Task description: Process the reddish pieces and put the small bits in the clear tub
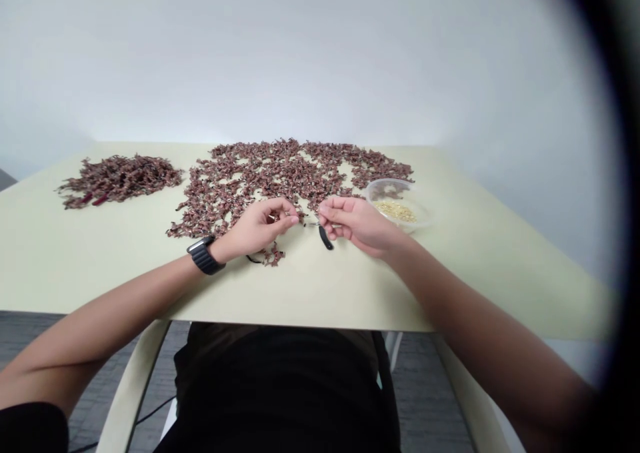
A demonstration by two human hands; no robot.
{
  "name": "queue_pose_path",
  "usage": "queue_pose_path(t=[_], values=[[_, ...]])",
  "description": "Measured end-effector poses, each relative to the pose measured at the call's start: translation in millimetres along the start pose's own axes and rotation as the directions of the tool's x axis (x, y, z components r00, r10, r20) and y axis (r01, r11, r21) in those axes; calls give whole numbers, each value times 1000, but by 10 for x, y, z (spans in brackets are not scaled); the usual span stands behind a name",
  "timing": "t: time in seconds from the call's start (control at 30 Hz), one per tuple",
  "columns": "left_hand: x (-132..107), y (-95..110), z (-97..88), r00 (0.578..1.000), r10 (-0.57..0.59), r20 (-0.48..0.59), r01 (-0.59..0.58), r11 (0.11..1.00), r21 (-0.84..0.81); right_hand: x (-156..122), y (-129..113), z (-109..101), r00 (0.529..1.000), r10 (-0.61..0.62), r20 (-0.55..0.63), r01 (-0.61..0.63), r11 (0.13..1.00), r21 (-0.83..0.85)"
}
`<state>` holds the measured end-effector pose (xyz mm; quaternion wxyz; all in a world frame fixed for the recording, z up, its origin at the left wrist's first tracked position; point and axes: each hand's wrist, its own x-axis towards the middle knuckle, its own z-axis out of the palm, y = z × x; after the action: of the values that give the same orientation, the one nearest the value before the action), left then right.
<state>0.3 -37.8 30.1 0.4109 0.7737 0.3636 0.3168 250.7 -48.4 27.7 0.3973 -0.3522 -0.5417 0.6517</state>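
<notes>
My left hand (257,227) and my right hand (357,225) meet near the middle of the table, fingertips nearly touching. My left fingers pinch a small dark piece (301,220), too small to identify. My right fingers hold a thin metal tip (313,224) that seems joined to a black handled tool (325,238) hanging below them. Under my left hand lies a small clump of reddish-brown pieces (273,255), with a thin black cord (253,260) beside it. A wide spread of the same pieces (260,180) reaches just behind both hands.
A denser reddish-brown heap (117,180) lies at the table's left. A clear plastic bowl (397,203) holding yellowish bits (395,211) stands right of my right hand. A black band watch (205,255) circles my left wrist. The pale table (350,300) ends in a straight front edge against my dark shirt.
</notes>
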Motion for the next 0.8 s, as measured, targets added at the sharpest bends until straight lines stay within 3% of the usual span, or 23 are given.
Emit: queue_pose_path(t=[0.17, 0.33, 0.67, 0.8], values=[[-49, 81, 92, 989, 132, -66, -116, 973, 200, 16, 129, 118, 999, 31, 32, -29, 998, -62], [-72, 79, 128, 986, 155, -55, -135, 954, 268, 12, 163, 201, 998, 14, 54, -9, 996, -92], [-75, 48, 138, 998, 67, -3, -66, 995, 71, -4, 211, 218, 999, 1, 48, 11, 966, -258], [-106, 25, 143, 997, -36, 70, 38, 999, -21, -13, 212, 239, 997, 32, 66, -14, 966, -256]])
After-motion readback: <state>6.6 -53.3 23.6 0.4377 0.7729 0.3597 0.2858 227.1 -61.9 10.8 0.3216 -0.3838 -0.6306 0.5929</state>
